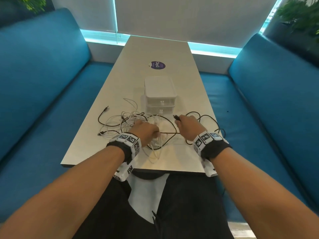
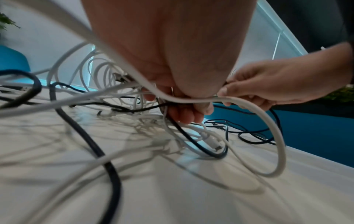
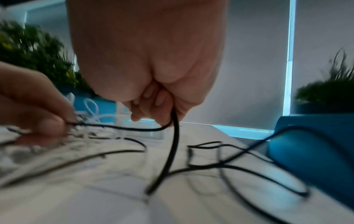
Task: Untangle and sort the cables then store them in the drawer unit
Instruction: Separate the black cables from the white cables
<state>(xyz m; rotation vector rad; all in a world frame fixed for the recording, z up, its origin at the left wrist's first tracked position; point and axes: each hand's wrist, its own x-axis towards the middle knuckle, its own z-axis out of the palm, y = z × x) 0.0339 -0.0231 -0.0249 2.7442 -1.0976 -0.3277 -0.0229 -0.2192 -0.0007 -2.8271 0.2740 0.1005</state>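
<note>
A tangle of white and black cables [image 1: 127, 120] lies on the pale table [image 1: 155, 52] in front of the white two-drawer unit [image 1: 160, 94], whose drawers are closed. My left hand [image 1: 146, 131] sits in the middle of the tangle; in the left wrist view my left hand [image 2: 184, 106] grips a bunch of white cables [image 2: 275, 133] and a thin black one. My right hand [image 1: 187, 124] grips a black cable [image 1: 207, 117], whose plug [image 1: 177, 117] sticks out past the fingers. In the right wrist view my right hand [image 3: 153, 103] is curled round that black cable [image 3: 173, 148].
Blue sofas [image 1: 43, 80] flank the table on both sides. A purple round sticker [image 1: 158, 65] lies beyond the drawer unit. Loose black cable loops [image 1: 219, 130] reach the table's right edge. A black cable [image 1: 103, 112] with plugs trails left of the tangle.
</note>
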